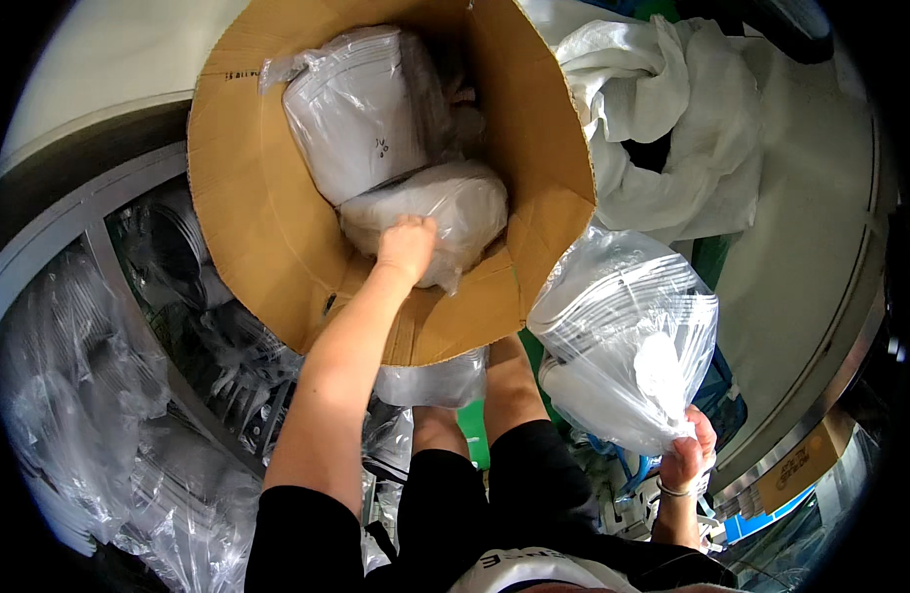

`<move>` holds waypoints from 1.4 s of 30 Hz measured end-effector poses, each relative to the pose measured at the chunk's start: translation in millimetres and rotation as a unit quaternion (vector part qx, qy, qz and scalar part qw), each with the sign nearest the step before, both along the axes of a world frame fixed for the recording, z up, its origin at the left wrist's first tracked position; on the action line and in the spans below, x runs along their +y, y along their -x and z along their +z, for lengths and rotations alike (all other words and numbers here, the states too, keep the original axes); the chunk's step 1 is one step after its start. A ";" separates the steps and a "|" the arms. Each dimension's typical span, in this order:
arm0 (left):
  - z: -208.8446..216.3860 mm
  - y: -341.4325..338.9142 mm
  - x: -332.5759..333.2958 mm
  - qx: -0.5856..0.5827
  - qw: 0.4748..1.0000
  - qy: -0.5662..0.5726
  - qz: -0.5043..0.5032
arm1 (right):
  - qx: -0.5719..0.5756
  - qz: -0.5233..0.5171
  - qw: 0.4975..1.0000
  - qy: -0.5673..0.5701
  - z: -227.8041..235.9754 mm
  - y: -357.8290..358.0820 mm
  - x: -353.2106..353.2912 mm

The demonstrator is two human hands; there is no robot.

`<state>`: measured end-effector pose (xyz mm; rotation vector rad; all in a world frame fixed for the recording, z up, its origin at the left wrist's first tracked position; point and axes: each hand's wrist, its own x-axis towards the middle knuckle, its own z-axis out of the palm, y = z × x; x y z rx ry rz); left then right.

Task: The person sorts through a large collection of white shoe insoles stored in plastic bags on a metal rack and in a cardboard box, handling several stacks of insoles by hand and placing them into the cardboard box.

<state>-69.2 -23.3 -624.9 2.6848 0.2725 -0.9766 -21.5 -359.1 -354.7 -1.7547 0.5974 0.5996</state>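
Note:
My left hand (408,246) reaches down into a tall open cardboard box (252,227). Its fingers are closed on a clear plastic bag of whitish contents (465,203) low in the box. Beside that lies another clear bag (361,119), packed with stacked white round pieces and bearing a small handwritten mark. Outside the box on the right, my right hand (688,447) grips the gathered neck of a clear bag of stacked white plastic lids or shallow tubs (623,331); which of these they are I cannot tell. This bag hangs beside the box wall.
Crumpled white woven sacks (672,119) lie at the upper right. On the left, a grey metal frame (129,267) borders many clear bags of stacked plastic pieces (89,395). A flat brown carton (801,465) sits at the lower right. My legs stand close below the box.

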 end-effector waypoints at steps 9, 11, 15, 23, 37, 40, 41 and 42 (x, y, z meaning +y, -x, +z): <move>152.2 51.3 34.1 -0.225 0.969 0.104 0.022 | -0.016 0.007 1.000 -0.011 10.4 1.4 -24.9; 220.6 59.7 26.8 -0.229 0.961 0.154 0.015 | -0.006 -0.020 1.000 0.006 13.9 -0.6 -18.7; 324.7 118.2 7.8 -0.255 0.931 0.260 0.018 | -0.045 -0.071 0.996 -0.043 26.3 -15.3 -2.0; 386.9 178.8 -10.9 -0.144 0.903 0.402 0.042 | -0.090 -0.027 0.964 -0.250 64.9 -51.7 41.1; 298.5 218.4 -115.8 -0.124 0.884 0.448 0.049 | -0.042 -0.050 0.885 -0.461 52.1 -69.6 133.0; 230.4 226.6 -150.6 0.019 0.930 0.368 0.002 | -0.066 -0.054 0.916 -0.392 36.2 -56.5 131.9; 222.2 205.2 -141.8 0.020 0.928 0.372 0.000 | -0.070 -0.060 0.932 -0.351 23.2 -56.7 128.2; 229.7 171.9 -122.4 0.162 0.892 0.413 -0.081 | -0.057 0.000 0.917 -0.395 14.6 -59.8 118.3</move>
